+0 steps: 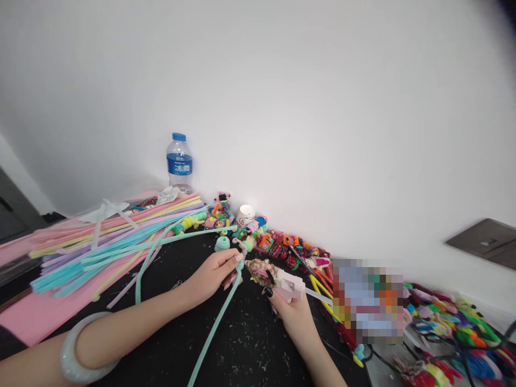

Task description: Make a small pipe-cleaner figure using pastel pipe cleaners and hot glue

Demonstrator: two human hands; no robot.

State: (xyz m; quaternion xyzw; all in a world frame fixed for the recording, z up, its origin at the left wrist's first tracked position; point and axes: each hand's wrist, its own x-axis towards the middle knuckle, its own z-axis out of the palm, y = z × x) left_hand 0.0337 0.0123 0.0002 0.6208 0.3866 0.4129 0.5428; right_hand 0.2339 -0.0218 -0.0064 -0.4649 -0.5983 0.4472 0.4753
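Note:
My left hand (215, 277) pinches the curled end of a mint-green pipe cleaner (215, 325), whose long tail runs down toward the lower edge of the view. Wrapped in my right hand (292, 309) is a pale pink hot glue gun (288, 282). Fuzz in mixed colours coats its front end, and a translucent glue stick (318, 295) juts from its back. The nozzle points left, close to the curl at my left fingertips; whether they touch I cannot tell. Just beyond my left hand sits a mint-green coil (222, 244).
Bundled pastel pipe cleaners (121, 242) lie at left on pink sheets (52, 314). A water bottle (179, 164) and a paper cup (245, 214) stand by the wall. Colourful fuzzy figures (278, 244) line the black table (250, 344); cables (463, 349) cross more pieces at right.

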